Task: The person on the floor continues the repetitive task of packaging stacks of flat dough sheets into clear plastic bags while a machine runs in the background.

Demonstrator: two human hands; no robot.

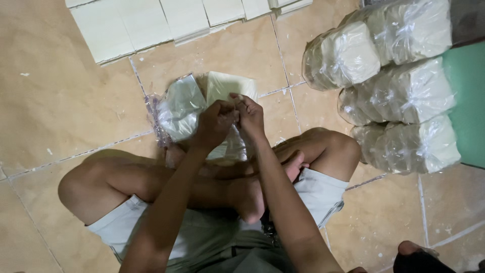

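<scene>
The person sits cross-legged on the tiled floor [60,101]. The left hand [214,124] and right hand [250,115] meet, fingers pinched on the neck of a clear plastic bag [179,108] holding pale flat sheets; it seems they are twisting it closed, which calls for a firm knot. Right, filled bags [399,81] lie stacked. Farther off, loose sheets [151,23] lie in rows.

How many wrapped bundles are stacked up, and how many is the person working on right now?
Finished plastic-wrapped bundles stacked at right: 5
Bundle being wrapped under the left hand and right hand, lying on the tiled floor: 1
Total bundles: 6
Loose flat sheets at the top: count unclear
</scene>
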